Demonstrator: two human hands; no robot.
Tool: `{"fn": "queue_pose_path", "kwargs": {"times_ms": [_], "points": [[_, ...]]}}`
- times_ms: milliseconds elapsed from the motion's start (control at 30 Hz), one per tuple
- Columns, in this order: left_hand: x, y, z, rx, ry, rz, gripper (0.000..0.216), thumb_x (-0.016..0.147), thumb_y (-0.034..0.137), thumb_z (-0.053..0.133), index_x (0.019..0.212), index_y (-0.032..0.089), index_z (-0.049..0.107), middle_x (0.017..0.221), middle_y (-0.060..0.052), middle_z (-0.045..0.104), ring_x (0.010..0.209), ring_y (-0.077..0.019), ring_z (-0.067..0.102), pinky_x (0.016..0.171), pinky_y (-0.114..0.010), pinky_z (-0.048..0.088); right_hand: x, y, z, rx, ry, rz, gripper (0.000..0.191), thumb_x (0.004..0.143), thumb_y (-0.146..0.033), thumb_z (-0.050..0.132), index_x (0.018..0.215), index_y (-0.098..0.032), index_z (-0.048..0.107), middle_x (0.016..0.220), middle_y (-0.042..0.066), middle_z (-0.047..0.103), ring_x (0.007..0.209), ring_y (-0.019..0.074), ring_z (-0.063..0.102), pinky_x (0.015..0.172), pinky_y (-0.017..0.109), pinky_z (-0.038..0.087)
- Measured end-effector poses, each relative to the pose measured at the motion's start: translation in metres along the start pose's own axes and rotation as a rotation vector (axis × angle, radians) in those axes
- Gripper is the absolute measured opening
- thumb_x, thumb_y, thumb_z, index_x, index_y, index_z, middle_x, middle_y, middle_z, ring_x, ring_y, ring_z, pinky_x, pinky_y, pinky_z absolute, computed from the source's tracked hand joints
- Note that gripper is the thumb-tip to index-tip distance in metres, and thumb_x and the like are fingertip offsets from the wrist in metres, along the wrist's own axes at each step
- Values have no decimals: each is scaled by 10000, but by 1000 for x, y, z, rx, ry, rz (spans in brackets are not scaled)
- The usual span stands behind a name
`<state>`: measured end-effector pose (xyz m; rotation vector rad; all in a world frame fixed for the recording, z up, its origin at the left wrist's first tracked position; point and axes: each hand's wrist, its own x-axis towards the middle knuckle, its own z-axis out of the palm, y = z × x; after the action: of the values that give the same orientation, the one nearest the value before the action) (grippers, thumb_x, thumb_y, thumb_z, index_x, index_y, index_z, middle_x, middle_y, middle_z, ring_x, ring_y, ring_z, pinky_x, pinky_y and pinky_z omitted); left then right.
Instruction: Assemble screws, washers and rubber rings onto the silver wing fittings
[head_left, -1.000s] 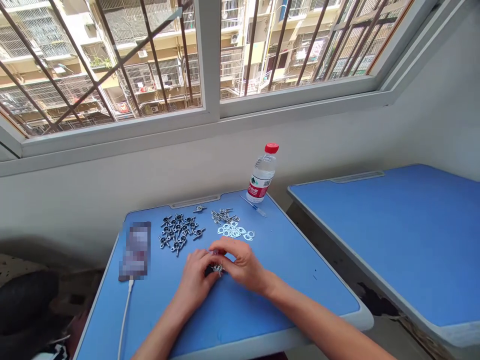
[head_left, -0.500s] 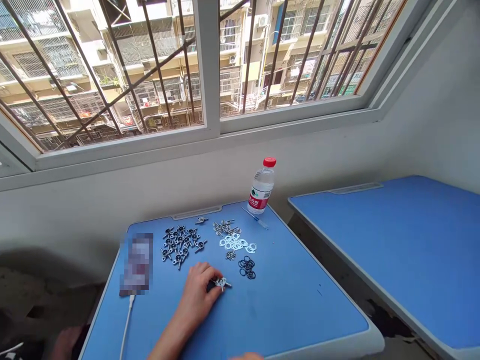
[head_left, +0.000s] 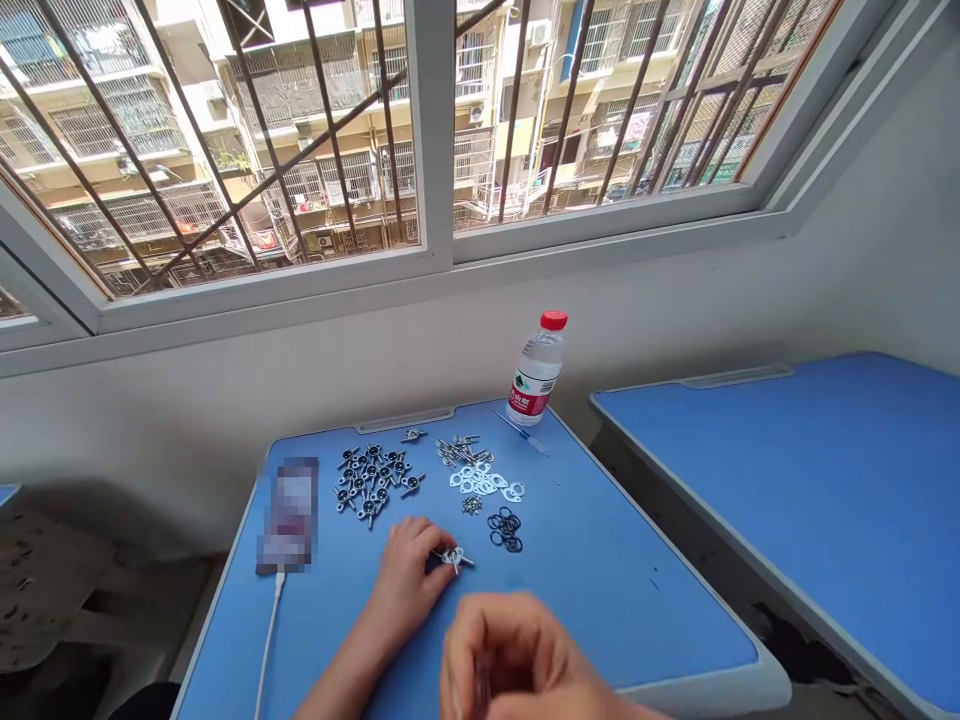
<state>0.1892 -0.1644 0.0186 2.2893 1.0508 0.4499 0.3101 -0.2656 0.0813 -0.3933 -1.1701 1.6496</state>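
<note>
Left hand (head_left: pixel 409 585) pinches fitting (head_left: pixel 454 558) on desk (head_left: pixel 600 580); right hand (head_left: pixel 510 655) curled, blurred, contents unclear. Risk: pinch slips, fitting skids into rings (head_left: pixel 506 528).

- Left hand (head_left: pixel 409 582): bare, and the forearm (head_left: pixel 337 672) is bare as far as it shows.
- Right hand (head_left: pixel 510 655): also bare, blurred, so finer details cannot be told.

Views: 1. Head-worn camera, close above the near edge of the blue bench (head_left: pixel 600 580), facing forward and down across it toward the wall (head_left: pixel 225 400) and barred window (head_left: pixel 225 150); the right hand (head_left: pixel 510 655) sits blurred just before the lens.
</note>
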Motion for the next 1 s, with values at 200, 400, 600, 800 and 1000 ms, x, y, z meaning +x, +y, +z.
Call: {"fn": "queue_pose_path", "kwargs": {"times_ms": [200,400,600,800,1000], "points": [[3,3,-6,-10,-41,-46,128,820,146,583,895,218,658,937,-19,646,933,-229,558,824,-350,419,46,-30,-81,-413,437,-215,299,816,-462,715,901,-180,665,737,22,692,541,131,635,548,286,571],[14,11,-17,49,-167,-75,200,787,98,618,932,221,680,958,-18,651,970,-221,557,836,-325,402,49,-10,-132,-474,652,-222,347,753,-479,749,866,-164,659,704,19,688,466,106,565,482,265,515],[29,11,-17,58,-190,-23,154,774,106,645,875,214,688,861,-5,644,907,-211,571,780,-293,419,47,-5,-131,-465,621,-175,344,756,-481,738,844,-161,648,674,10,678,441,91,536,464,245,476],[8,6,-31,-30,-158,-50,367,764,127,673,1115,226,631,1057,-38,626,1009,-213,581,864,-310,462,46,-4,-132,-508,631,-155,378,746,-515,738,841,-159,653,669,17,672,448,101,532,465,256,470],[-74,-24,-63,195,180,-249,193,919,353,466,979,224,596,961,-62,626,899,-231,611,757,-328,488,44,-13,-130,-557,633,-152,382,760,-526,732,849,-162,659,687,33,679,476,109,542,492,260,483]]}}
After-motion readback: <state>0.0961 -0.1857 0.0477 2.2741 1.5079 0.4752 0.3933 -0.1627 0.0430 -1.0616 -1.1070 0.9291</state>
